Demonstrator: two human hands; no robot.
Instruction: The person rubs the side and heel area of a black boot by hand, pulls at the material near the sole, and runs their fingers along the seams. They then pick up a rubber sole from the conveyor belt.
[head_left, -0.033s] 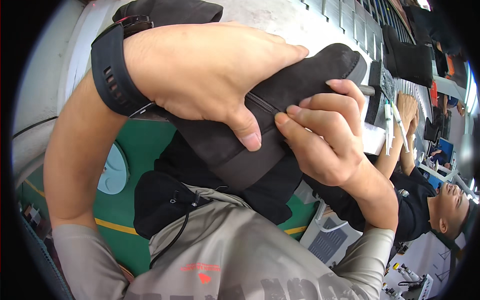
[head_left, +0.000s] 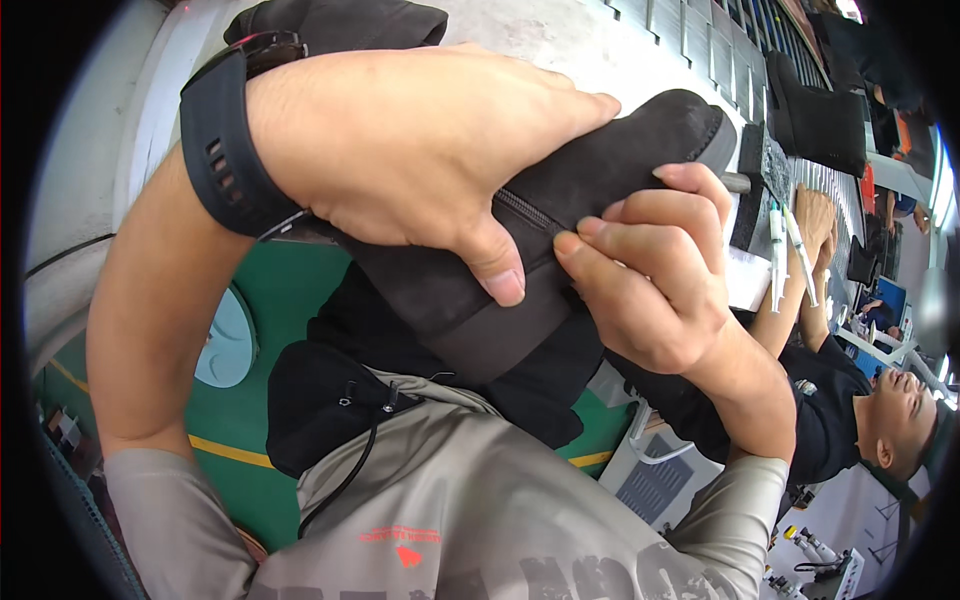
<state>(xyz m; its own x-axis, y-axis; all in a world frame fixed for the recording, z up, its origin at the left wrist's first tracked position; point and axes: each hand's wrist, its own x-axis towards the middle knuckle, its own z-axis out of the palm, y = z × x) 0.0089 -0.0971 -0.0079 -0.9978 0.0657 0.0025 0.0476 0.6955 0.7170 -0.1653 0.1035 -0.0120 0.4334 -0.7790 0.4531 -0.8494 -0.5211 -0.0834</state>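
Observation:
A dark suede-like ankle boot [head_left: 640,142] lies slantwise in front of me, its rounded toe up to the right and its shaft toward my lap. My left hand [head_left: 430,150] is laid across the boot and grips it, thumb on the near side, some fingers hidden. Between the hands runs a short stretch of zipper [head_left: 528,208] with its teeth showing. At the lower end of that stretch, my right hand [head_left: 650,260] pinches the zipper with thumb and forefinger. Whatever tab sits inside the pinch is covered by the fingertips.
Another dark boot [head_left: 340,24] lies on the pale worktop [head_left: 560,40] beyond my left wrist. On the right are a black block [head_left: 765,165], two syringe-like tubes [head_left: 778,240] and a standing boot [head_left: 815,115]. A co-worker's arm [head_left: 790,300] reaches in there. Below left is a light-blue round stool [head_left: 230,340].

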